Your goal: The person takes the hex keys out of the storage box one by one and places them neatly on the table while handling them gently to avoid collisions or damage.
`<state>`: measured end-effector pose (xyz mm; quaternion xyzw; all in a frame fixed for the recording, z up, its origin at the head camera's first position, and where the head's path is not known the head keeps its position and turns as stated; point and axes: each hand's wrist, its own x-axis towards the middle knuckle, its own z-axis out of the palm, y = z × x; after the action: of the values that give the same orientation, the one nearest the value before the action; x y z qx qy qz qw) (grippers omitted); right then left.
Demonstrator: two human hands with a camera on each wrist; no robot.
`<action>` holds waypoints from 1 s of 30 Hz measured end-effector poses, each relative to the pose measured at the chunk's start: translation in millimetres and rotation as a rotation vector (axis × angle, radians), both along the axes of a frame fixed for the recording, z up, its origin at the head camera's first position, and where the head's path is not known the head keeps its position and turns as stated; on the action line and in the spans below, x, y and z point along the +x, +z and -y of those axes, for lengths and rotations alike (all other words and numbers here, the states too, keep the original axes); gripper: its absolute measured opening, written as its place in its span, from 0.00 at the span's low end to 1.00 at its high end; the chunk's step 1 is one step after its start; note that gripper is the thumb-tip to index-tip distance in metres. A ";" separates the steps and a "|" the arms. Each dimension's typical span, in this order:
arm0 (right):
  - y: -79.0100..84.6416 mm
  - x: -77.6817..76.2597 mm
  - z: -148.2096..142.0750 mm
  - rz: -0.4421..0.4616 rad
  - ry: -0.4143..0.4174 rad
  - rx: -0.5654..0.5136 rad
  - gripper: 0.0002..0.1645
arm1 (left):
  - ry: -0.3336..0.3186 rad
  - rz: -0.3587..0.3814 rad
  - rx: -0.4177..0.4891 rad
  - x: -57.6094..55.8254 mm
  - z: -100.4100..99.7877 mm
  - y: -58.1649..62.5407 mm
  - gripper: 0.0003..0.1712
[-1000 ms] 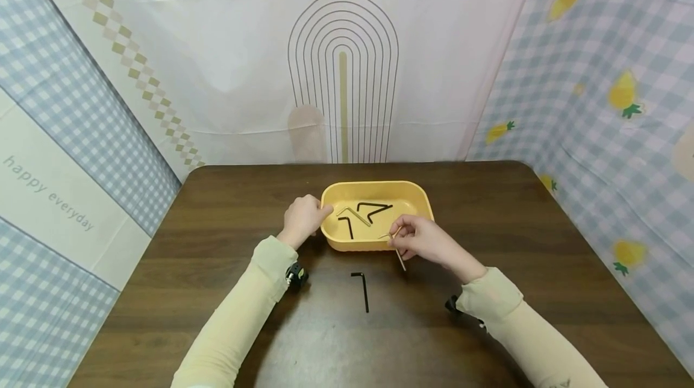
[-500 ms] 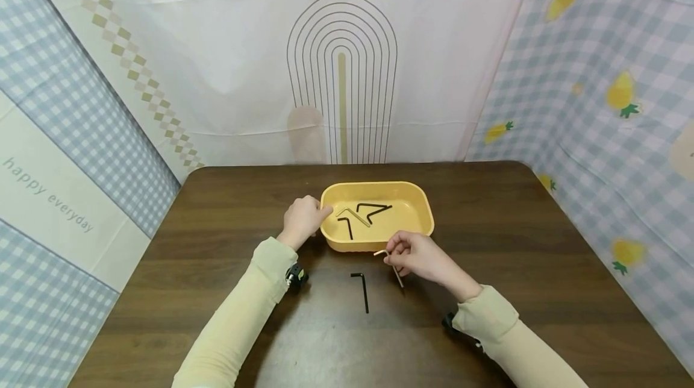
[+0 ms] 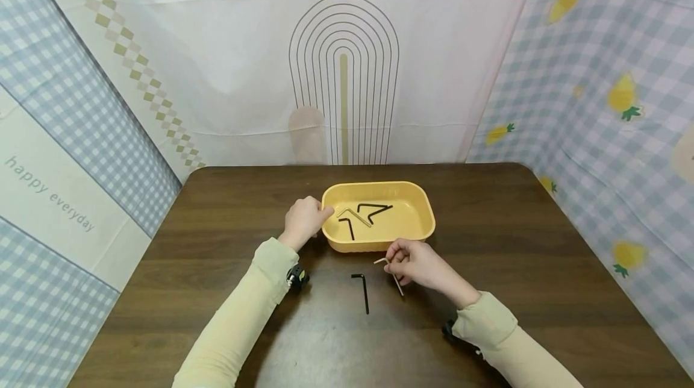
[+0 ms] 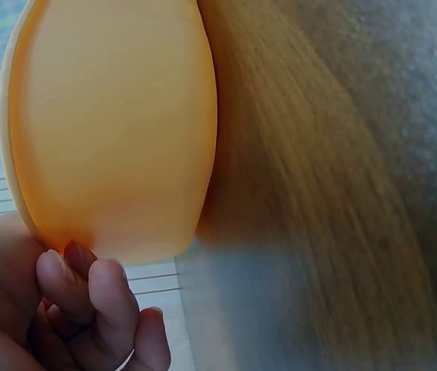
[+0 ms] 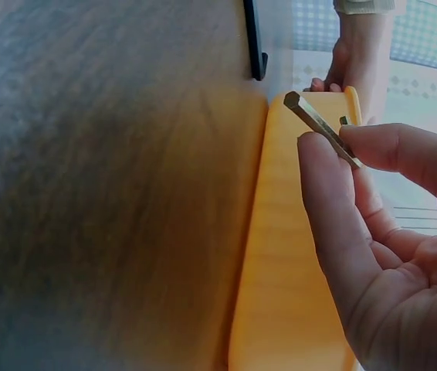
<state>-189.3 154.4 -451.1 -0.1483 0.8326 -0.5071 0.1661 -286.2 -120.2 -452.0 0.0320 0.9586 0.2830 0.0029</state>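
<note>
My left hand [image 3: 305, 219] grips the left end of a yellow plastic tray [image 3: 427, 222], its thumb over the rim; the left wrist view shows the curled fingers [image 4: 112, 294] against the tray's end wall. Between thumb and fingertips my right hand [image 3: 420, 264] pinches a brass-coloured hex key [image 5: 315, 122], just in front of the tray's near right side. Its short bent end points left and its long end slants down toward the table. To the left of that hand, a black hex key [image 3: 365, 294] lies on the table. Several hex keys, black ones [image 3: 350, 229] and a brass one [image 3: 358, 217], lie inside the tray.
The dark wooden table [image 3: 228, 195] carries the tray near its far edge. Behind it hangs a white patterned cloth [image 3: 233, 62], and a checked cloth [image 3: 612, 153] with pineapple prints runs along the right side.
My right hand has drawn the brass hex key back from over the tray's near rim to the table in front. The left hand and tray stay put.
</note>
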 end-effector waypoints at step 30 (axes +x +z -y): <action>-13.9 2.1 6.6 0.050 -0.014 0.132 0.05 | -0.009 0.007 -0.004 -0.6 0.5 2.5 0.25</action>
<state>-187.2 147.8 -465.0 -0.1183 0.8610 -0.4556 0.1926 -286.8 -120.7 -449.5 0.0354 0.9590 0.2811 0.0077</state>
